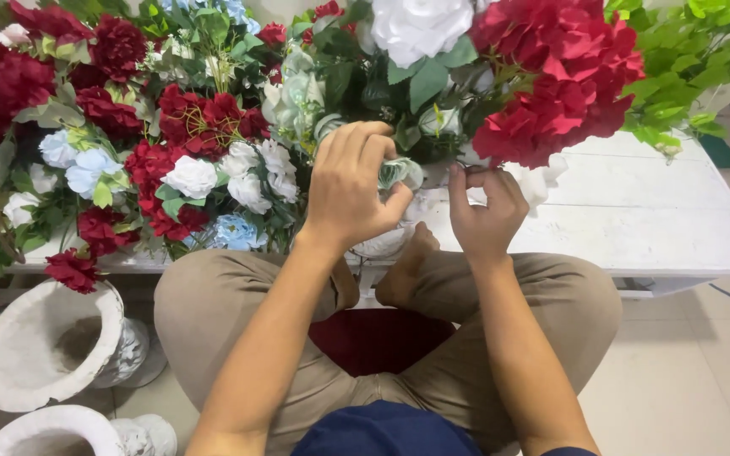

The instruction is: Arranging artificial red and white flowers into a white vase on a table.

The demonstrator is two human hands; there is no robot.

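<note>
I sit cross-legged facing a low white table (635,211) loaded with flower arrangements. My left hand (350,184) is closed around a pale green-white flower (399,171) at the base of the middle arrangement. My right hand (485,207) pinches a stem or leaf just under a big red bloom cluster (559,80). Between my hands a white vase (384,243) is partly hidden. A large white rose (418,27) tops the arrangement.
Red, white and pale blue flowers (187,160) fill the table's left side. Green foliage (686,59) hangs at top right. White stone urns (48,342) stand on the floor at my left. A dark red cushion (379,338) lies under my legs.
</note>
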